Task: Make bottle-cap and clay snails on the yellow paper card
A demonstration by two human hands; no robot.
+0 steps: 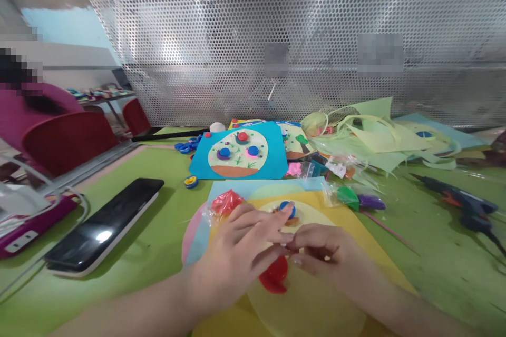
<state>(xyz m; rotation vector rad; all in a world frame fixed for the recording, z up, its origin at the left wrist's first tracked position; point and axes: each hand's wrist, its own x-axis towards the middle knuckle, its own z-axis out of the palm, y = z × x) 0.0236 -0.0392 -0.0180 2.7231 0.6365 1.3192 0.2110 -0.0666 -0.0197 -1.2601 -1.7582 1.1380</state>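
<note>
Left hand (245,239) half open, right hand (340,253) curled, meeting at the fingers above the oval (316,303); anything pinched cannot be determined; red piece (275,278) on oval at 7 o'clock, blue disc (283,204) at 12

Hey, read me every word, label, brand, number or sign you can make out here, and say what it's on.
None can be read.
Yellow paper sheet with a pale oval: no writing visible on the uncovered part.
Clear plastic packet with red contents: any print too blurred to read.
Black flat phone with a pale edge: dark screen with glare, no lettering visible.
</note>
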